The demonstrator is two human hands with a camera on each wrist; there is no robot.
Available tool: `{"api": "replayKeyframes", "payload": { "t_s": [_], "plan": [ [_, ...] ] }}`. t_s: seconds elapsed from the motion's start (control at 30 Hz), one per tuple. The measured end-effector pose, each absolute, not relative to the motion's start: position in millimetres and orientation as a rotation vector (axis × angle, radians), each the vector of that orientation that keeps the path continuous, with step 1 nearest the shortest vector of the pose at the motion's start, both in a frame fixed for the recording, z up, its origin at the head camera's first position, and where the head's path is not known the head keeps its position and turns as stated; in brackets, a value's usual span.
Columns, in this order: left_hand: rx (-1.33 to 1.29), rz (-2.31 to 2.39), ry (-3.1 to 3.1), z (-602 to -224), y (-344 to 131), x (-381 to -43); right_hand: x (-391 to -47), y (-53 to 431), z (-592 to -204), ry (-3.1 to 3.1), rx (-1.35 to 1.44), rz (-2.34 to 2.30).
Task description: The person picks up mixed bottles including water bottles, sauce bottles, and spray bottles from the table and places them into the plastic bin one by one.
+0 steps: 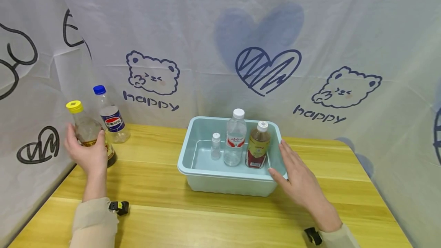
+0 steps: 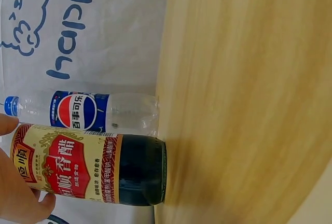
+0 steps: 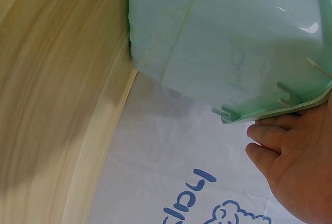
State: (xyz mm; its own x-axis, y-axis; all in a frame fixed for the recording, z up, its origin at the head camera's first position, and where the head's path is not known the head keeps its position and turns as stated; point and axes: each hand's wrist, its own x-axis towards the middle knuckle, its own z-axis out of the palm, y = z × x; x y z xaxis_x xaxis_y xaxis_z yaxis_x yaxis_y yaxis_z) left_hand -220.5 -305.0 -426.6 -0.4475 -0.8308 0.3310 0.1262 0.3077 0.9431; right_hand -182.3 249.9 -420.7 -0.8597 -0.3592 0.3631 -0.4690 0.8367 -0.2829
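On the left of the table, my left hand (image 1: 87,156) grips a dark vinegar bottle (image 2: 78,164) with a yellow cap and a red and cream label. Its base is right at the tabletop in the left wrist view. My right hand (image 1: 303,183) rests its straightened fingers on the right rim of a pale blue plastic bin (image 1: 220,173), thumb near the front corner. Inside the bin stand a small clear bottle (image 1: 215,148), a larger clear water bottle (image 1: 236,129) with a white cap, and a brown drink bottle (image 1: 258,146).
Just behind the vinegar bottle stands a clear Pepsi bottle (image 1: 113,119) with a blue cap. The wooden table (image 1: 165,217) runs back to a white cloth (image 1: 206,30) printed with hearts and bears. Another stretch of cloth hangs along the left side.
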Motion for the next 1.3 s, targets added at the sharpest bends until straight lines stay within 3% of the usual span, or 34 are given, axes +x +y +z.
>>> {"api": "replayKeyframes", "payload": {
  "t_s": [1.3],
  "plan": [
    [0.699, -1.407, -1.577, -418.4, -304.2, -220.3, -180.6, 249.0, -418.0, -2.732, 0.61, 0.517]
  ]
}}
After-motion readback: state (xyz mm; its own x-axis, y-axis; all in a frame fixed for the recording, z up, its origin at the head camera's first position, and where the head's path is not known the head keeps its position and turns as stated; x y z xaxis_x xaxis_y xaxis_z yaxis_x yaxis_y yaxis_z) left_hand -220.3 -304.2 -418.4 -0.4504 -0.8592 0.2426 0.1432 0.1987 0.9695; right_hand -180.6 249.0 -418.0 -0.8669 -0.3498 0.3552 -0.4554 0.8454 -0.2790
